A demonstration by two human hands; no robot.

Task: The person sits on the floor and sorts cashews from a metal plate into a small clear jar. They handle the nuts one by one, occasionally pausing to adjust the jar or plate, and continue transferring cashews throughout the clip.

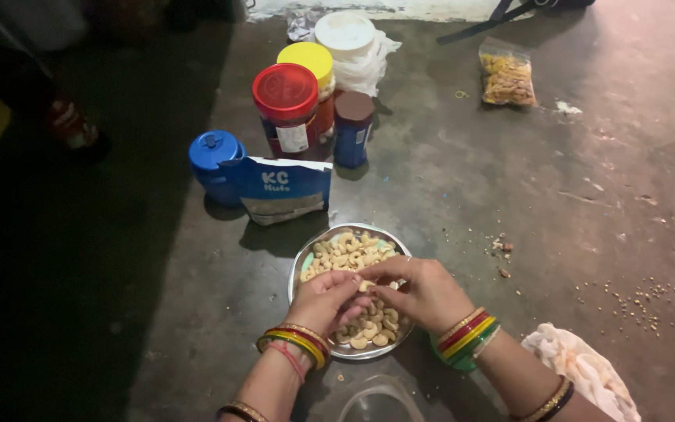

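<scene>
The left hand (323, 301) and right hand (423, 293) cover the middle of the plate (304, 262), hiding the cashews (349, 252) beneath them. What their fingertips pinch between them is too small to tell. Just below the hands, a clear container (380, 402) is cut off by the bottom edge. Right of the right hand, a cloth (583, 367) runs off the frame. Far left of the left hand, everything is lost in shadow. Above the hands, a pouch (279, 187) hides part of the blue jar (214, 156).

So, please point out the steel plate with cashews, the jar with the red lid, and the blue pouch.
Steel plate (300, 266): head view, on its bare left rim.
Red-lidded jar (285, 91): head view, on the middle of the lid.
Blue pouch (279, 187): head view, on its front face.
</scene>
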